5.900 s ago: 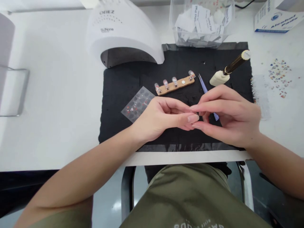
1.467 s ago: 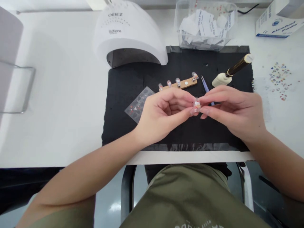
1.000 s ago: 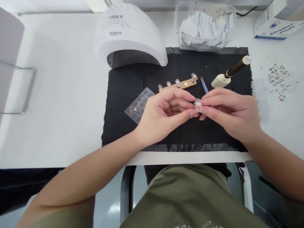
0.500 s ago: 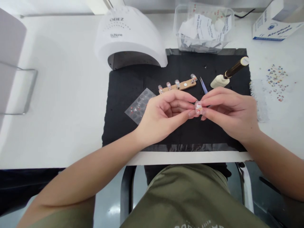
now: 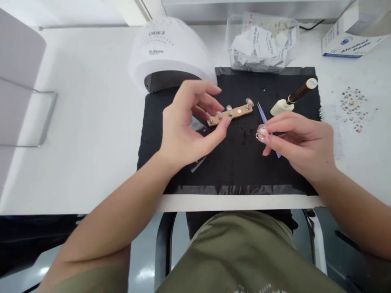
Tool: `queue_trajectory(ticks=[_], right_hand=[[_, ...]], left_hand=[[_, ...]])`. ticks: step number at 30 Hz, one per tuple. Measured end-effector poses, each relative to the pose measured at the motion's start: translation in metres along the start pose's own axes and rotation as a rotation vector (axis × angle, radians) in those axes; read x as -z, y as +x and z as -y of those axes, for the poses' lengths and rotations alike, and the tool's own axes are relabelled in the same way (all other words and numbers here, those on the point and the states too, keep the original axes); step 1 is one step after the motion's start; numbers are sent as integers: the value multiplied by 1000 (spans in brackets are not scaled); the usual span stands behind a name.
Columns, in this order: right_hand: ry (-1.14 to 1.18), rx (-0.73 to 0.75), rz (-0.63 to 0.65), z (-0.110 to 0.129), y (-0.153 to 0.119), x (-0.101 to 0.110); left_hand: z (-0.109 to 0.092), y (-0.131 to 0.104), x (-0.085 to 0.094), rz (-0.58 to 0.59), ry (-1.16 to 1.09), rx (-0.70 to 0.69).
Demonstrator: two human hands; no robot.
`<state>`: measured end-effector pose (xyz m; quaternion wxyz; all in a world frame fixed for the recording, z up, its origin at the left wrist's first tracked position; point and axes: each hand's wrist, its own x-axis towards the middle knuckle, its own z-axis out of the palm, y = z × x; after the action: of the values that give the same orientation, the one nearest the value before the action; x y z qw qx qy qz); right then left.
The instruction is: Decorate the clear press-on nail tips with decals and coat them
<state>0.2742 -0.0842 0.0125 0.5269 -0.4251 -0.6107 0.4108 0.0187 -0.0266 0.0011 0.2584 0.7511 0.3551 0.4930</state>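
Between the thumb and fingers of my right hand [image 5: 301,138] is a clear press-on nail [image 5: 262,133] with small orange and white decorations. My left hand [image 5: 191,124] is open, its thumb and fingers apart around the near end of a wooden nail stand [image 5: 235,111]. Several decorated nails are mounted upright along that stand; whether my fingertips touch any of them I cannot tell. Blue tweezers [image 5: 262,114] lie partly behind my right hand. A cream polish bottle [image 5: 282,106] with a dark, tilted handle sits just beyond it. My left hand mostly covers a clear sticker sheet [image 5: 198,124].
A white nail lamp [image 5: 174,49] stands at the back left of the black mat [image 5: 238,171]. Behind the mat is a clear tub [image 5: 262,61] of alcohol pad packets. An alcohol pads box [image 5: 351,36] stands back right, with loose small gems [image 5: 352,101] scattered nearer.
My left hand has let go of the nail and moved left and up toward the wooden stand, opening. The nail stays in my right hand, now tilted. The view has shifted slightly.
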Motion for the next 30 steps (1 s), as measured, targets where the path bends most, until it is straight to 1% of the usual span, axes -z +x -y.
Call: queue_trajectory(ticks=[3, 7, 10, 12, 20, 26, 28, 30], right_hand=[[22, 11, -11, -1, 0, 0], [39, 17, -18, -1, -1, 1], [39, 14, -31, -1, -1, 1], [38, 14, -33, -1, -1, 1], [26, 22, -44, -1, -1, 4], [31, 31, -79, 0, 1, 6], [30, 33, -91, 1, 2, 8], [13, 30, -112, 1, 2, 9]], left_hand=[[14, 7, 12, 61, 205, 46], [19, 12, 18, 232, 415, 182], [17, 14, 18, 306, 474, 264], [16, 15, 17, 319, 467, 306], [8, 11, 15, 202, 337, 334], [10, 6, 7, 77, 102, 371], [9, 2, 2, 65, 21, 397], [3, -3, -3, 70, -69, 413]])
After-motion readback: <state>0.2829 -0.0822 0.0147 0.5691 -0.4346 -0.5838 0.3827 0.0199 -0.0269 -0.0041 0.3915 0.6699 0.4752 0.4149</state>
